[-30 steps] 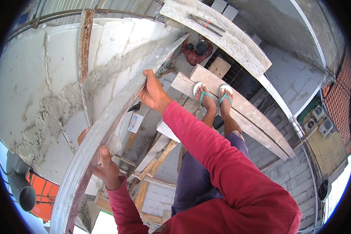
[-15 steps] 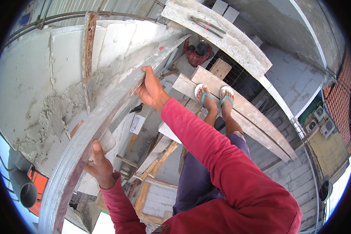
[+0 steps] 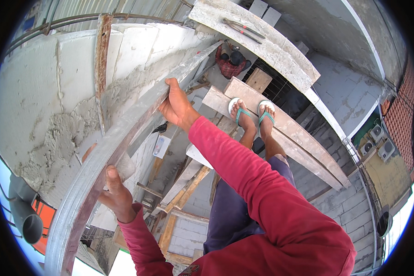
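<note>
The left hand (image 3: pixel 116 194) and right hand (image 3: pixel 177 106) gripped a long grey beam (image 3: pixel 106 148) beside a block wall (image 3: pixel 37 92), apparently steadying it; the next move seemed to need firm two-handed control.

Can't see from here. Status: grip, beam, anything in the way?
Left grip, right grip: both closed on metal beam. Person below, near its far end.

There is one beam (image 3: pixel 85 188), one co-worker (image 3: pixel 230 69), two sandals (image 3: pixel 232 105) — and three air-conditioner units (image 3: pixel 377 133).
</note>
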A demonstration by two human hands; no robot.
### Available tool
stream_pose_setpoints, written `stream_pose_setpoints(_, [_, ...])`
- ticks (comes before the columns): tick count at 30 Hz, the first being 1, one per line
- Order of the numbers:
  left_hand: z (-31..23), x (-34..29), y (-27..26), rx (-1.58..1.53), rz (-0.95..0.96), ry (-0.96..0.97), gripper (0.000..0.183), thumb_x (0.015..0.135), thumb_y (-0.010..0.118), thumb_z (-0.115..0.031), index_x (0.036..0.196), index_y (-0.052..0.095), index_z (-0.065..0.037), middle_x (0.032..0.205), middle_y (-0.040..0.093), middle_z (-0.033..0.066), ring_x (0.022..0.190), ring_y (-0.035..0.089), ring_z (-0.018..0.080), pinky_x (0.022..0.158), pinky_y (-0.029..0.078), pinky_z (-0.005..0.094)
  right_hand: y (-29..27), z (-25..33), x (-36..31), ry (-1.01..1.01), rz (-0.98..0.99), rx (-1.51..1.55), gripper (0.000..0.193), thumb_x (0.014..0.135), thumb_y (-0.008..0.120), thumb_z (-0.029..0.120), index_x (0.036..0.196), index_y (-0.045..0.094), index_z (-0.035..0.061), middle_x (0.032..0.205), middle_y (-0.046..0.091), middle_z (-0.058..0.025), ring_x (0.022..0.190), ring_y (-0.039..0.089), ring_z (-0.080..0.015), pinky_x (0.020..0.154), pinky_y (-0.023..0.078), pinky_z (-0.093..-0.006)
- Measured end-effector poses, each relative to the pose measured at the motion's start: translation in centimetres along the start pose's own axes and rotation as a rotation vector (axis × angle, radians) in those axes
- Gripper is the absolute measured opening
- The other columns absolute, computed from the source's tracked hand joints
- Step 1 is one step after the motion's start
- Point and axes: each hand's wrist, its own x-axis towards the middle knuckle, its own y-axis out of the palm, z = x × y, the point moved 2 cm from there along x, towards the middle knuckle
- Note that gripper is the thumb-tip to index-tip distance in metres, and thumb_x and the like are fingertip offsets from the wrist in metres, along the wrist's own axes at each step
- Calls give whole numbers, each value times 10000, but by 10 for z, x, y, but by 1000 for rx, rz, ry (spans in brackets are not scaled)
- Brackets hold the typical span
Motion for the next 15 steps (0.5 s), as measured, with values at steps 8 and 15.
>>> stream_pose_setpoints(8, [6,1,-14,-121,-10,7,617,1006,652,-266,1459,448,101,1466,538,226,1337,543,317,1148,413,469,10,-3,-4,22,7,-5,468,1058,393,308,1359,418,-50,1359,556,-197,1239,605,-303,1088,510,-477])
stream_pose_setpoints(15, [-4,2,-8,-65,-25,-48,653,943,723,-377,1391,522,52,1383,555,192,1252,567,316,1069,452,471,5,-4,2,14,12,11,488,1069,342,299,1392,398,-62,1405,519,-218,1248,593,-338,1073,510,-518])
